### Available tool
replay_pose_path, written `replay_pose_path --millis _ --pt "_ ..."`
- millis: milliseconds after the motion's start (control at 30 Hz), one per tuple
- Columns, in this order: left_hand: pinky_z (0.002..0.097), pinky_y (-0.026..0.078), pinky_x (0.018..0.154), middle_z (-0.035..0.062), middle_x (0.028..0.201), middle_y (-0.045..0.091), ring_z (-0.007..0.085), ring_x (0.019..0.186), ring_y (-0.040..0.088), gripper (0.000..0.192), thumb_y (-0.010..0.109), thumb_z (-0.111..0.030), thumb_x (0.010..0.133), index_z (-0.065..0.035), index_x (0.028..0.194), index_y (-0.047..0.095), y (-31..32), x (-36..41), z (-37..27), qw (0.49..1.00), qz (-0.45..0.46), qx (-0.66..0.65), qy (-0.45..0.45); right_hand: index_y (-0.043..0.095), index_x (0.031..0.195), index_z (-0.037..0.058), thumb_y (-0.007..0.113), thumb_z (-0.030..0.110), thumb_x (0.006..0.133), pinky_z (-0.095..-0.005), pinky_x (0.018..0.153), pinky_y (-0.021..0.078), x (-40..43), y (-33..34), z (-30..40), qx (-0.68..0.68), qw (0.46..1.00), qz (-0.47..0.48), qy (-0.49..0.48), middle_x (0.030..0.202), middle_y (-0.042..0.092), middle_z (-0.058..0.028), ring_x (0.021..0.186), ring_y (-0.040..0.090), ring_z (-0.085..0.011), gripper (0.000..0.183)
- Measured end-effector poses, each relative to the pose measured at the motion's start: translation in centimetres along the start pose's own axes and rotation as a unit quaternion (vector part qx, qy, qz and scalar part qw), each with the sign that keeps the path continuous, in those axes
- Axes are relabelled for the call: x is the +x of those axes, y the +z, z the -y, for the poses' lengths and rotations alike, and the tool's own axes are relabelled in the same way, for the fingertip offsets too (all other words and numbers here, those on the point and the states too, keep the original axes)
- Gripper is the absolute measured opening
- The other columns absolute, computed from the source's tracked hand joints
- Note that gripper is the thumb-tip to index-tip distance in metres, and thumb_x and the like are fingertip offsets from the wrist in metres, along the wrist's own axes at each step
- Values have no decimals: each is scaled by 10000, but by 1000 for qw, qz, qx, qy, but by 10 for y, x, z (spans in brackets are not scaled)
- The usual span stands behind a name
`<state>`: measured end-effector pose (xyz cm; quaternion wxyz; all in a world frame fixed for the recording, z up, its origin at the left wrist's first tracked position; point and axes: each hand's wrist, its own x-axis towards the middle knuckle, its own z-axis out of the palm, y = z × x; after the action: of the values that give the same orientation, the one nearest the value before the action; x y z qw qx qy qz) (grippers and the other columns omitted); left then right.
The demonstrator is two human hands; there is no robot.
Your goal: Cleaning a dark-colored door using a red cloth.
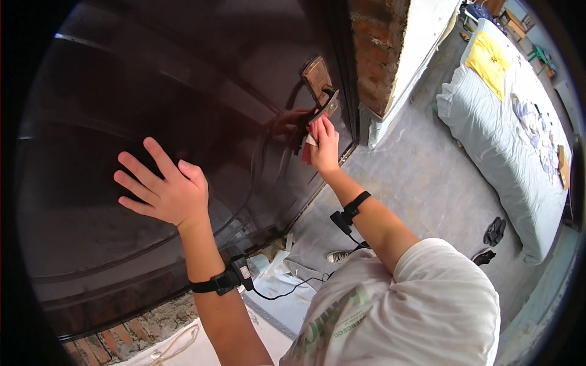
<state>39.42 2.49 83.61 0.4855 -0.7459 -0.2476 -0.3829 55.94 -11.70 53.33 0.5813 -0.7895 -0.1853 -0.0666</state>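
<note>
A glossy dark brown door (137,91) fills the left of the view. My left hand (169,190) is spread with its fingers apart, close to or flat against the door; whether it touches cannot be told. It holds nothing. My right hand (326,145) grips a red cloth (307,153) with a pale patch, just below the lever handle (328,108). The cloth meets the underside of that lever. Behind the lever, a worn brownish handle plate (317,78) is fixed to the door. Part of the cloth is hidden by my fingers.
Exposed brick (375,59) borders the door frame on the right. A bed with pale blue bedding (485,132) carries a yellow cushion (489,61). Dark shoes (494,231) lie on the grey floor (389,174). Black straps with cabled devices (224,281) ring both my forearms.
</note>
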Motion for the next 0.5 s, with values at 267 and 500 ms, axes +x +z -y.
replay_pose_path --millis 267,500 --pt "643 162 1274 208 1758 270 441 1622 233 699 465 -342 996 -200 1678 406 -1 1 -1 1000 1 -11 3 546 1531 144 722 75 881 -495 1140 440 16 -7 30 42 996 -30 -68 1599 459 -153 1323 491 -453 677" --pt "656 194 1263 179 1769 256 425 1619 250 732 525 -340 966 -222 1678 405 -6 4 -3 1000 17 -17 -11 451 1595 166 734 113 883 -495 1085 492 5 -35 -27 -79 989 122 13 1594 469 -138 1238 556 -455 768"
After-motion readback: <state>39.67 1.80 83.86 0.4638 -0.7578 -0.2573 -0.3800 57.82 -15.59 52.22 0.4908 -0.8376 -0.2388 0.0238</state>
